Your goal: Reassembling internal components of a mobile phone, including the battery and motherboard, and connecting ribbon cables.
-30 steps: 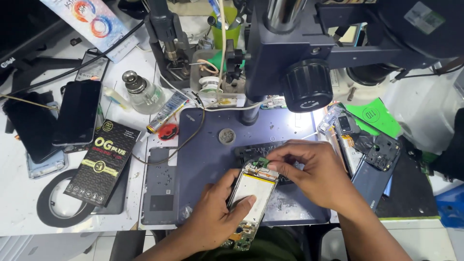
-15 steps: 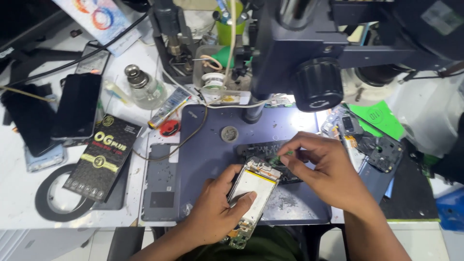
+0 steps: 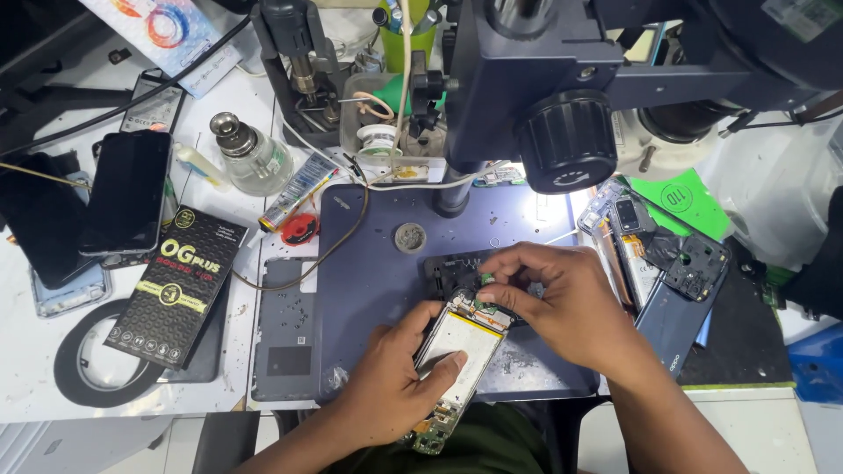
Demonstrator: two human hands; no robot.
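Observation:
An opened phone (image 3: 457, 355) with its white battery showing lies tilted at the front edge of the blue work mat (image 3: 369, 263). My left hand (image 3: 395, 386) holds it from the left, thumb resting on the battery. My right hand (image 3: 562, 303) pinches a small part at the phone's upper end, fingertips closed on the circuit board area. A black phone frame piece (image 3: 452, 263) lies just behind the phone on the mat.
A microscope (image 3: 562, 96) looms over the mat's back. At the left lie dark phones (image 3: 127, 202), a black box (image 3: 176, 285), a tape roll (image 3: 88, 369), a glass bottle (image 3: 250, 158) and a grey back cover (image 3: 285, 329). Right: a disassembled blue phone (image 3: 680, 298), green paper (image 3: 689, 202).
My right hand has shifted slightly left and down onto the phone's upper end. The left hand keeps its hold on the phone. The view has drifted a little.

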